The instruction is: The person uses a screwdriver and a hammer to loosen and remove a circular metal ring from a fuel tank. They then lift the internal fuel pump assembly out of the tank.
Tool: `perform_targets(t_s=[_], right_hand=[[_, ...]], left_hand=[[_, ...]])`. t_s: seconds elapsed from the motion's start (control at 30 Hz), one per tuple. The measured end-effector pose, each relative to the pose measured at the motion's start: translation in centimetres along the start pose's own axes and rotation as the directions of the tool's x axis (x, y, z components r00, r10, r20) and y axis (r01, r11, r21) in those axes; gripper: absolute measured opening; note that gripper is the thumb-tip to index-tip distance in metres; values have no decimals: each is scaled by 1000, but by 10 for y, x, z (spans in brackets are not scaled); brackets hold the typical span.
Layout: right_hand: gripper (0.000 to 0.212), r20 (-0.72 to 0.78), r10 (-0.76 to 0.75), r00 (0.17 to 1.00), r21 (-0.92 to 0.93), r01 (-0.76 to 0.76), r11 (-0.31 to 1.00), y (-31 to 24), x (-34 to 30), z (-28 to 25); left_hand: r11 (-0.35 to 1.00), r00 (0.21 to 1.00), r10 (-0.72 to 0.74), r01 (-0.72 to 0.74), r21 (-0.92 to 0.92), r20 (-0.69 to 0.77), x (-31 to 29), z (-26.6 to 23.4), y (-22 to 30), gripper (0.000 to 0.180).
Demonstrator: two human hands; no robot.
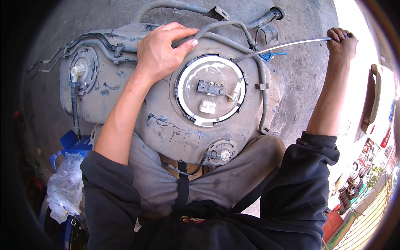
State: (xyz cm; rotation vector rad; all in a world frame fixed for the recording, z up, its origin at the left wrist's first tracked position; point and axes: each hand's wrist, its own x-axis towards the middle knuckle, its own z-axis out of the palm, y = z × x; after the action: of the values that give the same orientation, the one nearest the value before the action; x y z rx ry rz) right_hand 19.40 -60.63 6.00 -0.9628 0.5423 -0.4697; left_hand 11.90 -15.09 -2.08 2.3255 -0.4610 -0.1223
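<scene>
A dusty grey plastic fuel tank [166,133] lies in front of me, between my legs. On its top sits a round pump cover [200,89] inside a whitish ring [180,98], with a dark connector [210,88] and a white connector [207,106] on it. My left hand [166,48] pinches a grey hose [225,23] between thumb and fingers, left of the ring's far side. Out at the right, my right hand [342,43] is closed round one end of a long thin metal bar [287,44]. The bar's other end touches the tank near the ring's upper right edge.
Blue wire ends [271,55] stick out beside the hoses. Another round fitting [85,71] is at the tank's left, and a smaller one [223,154] at its near edge. A clear plastic bag [66,187] lies at my left by a blue object [75,141].
</scene>
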Motion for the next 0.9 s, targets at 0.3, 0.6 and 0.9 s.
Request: perform_targets(t_s=[0.3,0.6,0.9], right_hand=[[28,-16,119,993,145,-115,983,28,25,-44],[29,222,135,966,295,-199,935,51,31,-44],[27,116,100,988,177,-119,977,43,25,-33]], left_hand=[[1000,1000,21,-21,2,-18,2,3,2,27],[999,999,29,-30,-13,-21,0,3,1,28],[999,998,46,-46,-18,-41,3,5,3,27]])
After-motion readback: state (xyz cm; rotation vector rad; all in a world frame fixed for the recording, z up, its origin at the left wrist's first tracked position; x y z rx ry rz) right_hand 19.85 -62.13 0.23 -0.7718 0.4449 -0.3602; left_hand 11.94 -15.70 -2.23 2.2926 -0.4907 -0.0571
